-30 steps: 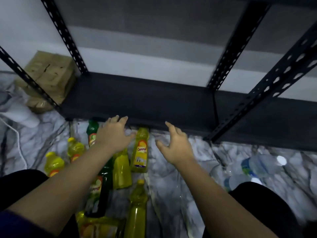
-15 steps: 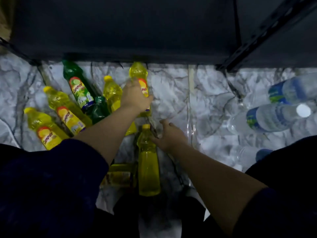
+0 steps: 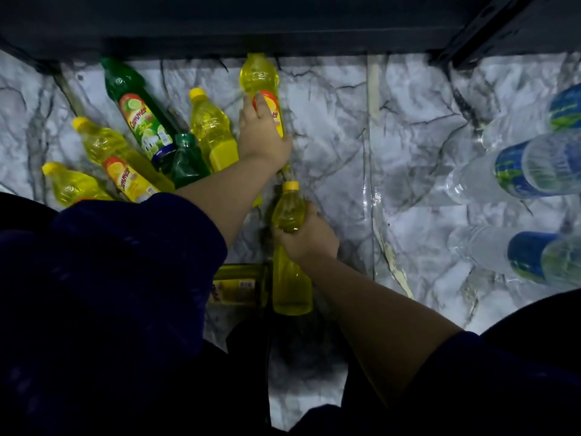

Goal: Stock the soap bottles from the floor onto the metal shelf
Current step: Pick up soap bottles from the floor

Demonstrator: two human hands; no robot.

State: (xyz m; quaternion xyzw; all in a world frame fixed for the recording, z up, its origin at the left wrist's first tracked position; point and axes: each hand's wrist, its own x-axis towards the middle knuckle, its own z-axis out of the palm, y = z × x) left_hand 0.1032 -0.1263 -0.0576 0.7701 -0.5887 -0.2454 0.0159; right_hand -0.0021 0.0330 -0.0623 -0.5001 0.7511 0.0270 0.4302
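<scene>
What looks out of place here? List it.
Soap bottles lie scattered at mixed angles on the marble floor, not shelved. One yellow bottle lies crosswise under another. No spill shows. Clear water bottles lie loose at right.

You've got bare marble floor (image 3: 330, 127) w/ open room just right of the yellow bottle (image 3: 261, 89) by the shelf edge (image 3: 220, 39). Left of it, yellow & green soap bottles (image 3: 141, 121) lie packed together. Far right of it, clear water bottles (image 3: 518, 171) block the way
</scene>
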